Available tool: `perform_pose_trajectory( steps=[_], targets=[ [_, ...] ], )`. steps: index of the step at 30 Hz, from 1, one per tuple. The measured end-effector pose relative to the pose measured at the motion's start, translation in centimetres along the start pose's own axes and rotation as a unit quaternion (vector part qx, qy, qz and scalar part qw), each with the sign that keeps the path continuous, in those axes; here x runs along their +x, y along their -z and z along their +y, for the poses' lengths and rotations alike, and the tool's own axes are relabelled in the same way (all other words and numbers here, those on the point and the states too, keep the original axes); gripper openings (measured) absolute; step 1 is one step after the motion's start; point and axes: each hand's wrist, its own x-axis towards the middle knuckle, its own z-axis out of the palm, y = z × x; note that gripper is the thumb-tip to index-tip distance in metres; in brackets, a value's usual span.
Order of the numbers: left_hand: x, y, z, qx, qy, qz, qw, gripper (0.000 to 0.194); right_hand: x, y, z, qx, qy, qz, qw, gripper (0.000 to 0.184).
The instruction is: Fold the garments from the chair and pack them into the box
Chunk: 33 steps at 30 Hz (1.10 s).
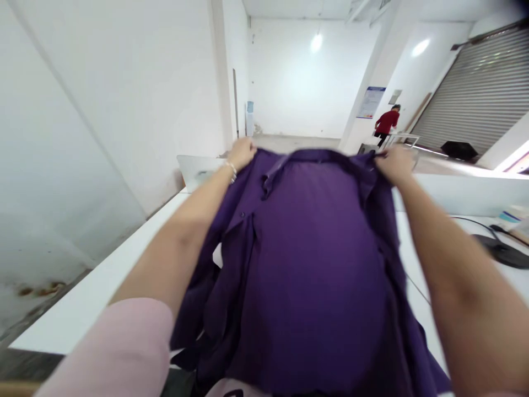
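A dark purple button-up shirt (314,248) hangs spread open between my two raised hands, its inside back facing me. My left hand (243,153) is closed on one shoulder, beside the collar. Gripping the other shoulder is my right hand (395,162), slightly blurred. The collar runs in a shallow curve between the hands, and a front edge with a button folds over on the left. The sleeves and lower part drape down toward my body, over the white table (124,275). The hem is out of sight below.
A low partition panel (458,194) crosses behind the table on the right. On that side lie a black round base (506,252) with a cable and a small box (514,214). Far back, a person in red (387,122) stands at another table.
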Motion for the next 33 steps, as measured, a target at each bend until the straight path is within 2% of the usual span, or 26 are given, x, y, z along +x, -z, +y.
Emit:
perform_pose_trajectory(
  steps=[1,2,3,5,7,10,13,16,24,27,30,33],
  targets=[
    [-1.8,-2.9,0.5,-0.014,0.045,-0.039,0.998,0.031,-0.9,-0.5,-0.6,-0.010,-0.034,-0.042,0.999,0.061],
    [-3.7,-5.9,0.9,-0.019,0.059,-0.070,0.996,0.038,-2.4,-1.6,-1.5,-0.016,-0.061,-0.087,0.994,0.058],
    [-5.7,-8.7,1.2,-0.025,0.063,-0.106,0.992,0.043,-4.4,-3.1,-2.4,-0.017,-0.076,-0.131,0.988,0.054],
    [-9.5,-13.6,1.4,-0.039,0.046,-0.163,0.985,0.045,-9.2,-6.5,-4.3,-0.006,-0.064,-0.204,0.977,0.045],
    [-12.8,-17.4,1.2,-0.057,0.008,-0.198,0.979,0.048,-14.2,-9.2,-5.9,0.012,-0.026,-0.253,0.967,0.039],
    [-16.6,-21.0,0.9,-0.084,-0.085,-0.258,0.959,0.053,-20.9,-10.8,-7.4,0.036,0.029,-0.314,0.948,0.045],
    [-18.5,-22.6,0.7,-0.063,-0.124,-0.275,0.951,0.053,-25.4,-10.6,-8.2,0.039,0.073,-0.370,0.925,0.051],
    [-18.6,-23.4,0.8,-0.045,-0.115,-0.263,0.957,0.054,-26.9,-10.6,-8.6,0.025,0.089,-0.370,0.924,0.056],
    [-16.1,-25.0,0.9,-0.041,-0.061,-0.262,0.962,0.055,-22.8,-13.8,-9.1,0.028,0.057,-0.361,0.930,0.054],
    [-15.6,-25.3,0.9,-0.040,-0.048,-0.261,0.963,0.055,-21.9,-14.3,-9.5,0.034,0.042,-0.362,0.931,0.055],
    [-15.7,-25.3,0.9,-0.039,-0.043,-0.253,0.966,0.055,-22.1,-13.6,-9.8,0.044,0.038,-0.378,0.924,0.055],
    [-16.3,-25.0,0.8,-0.039,-0.044,-0.253,0.966,0.054,-23.8,-11.2,-9.4,0.053,0.041,-0.405,0.912,0.054]
  ],
)
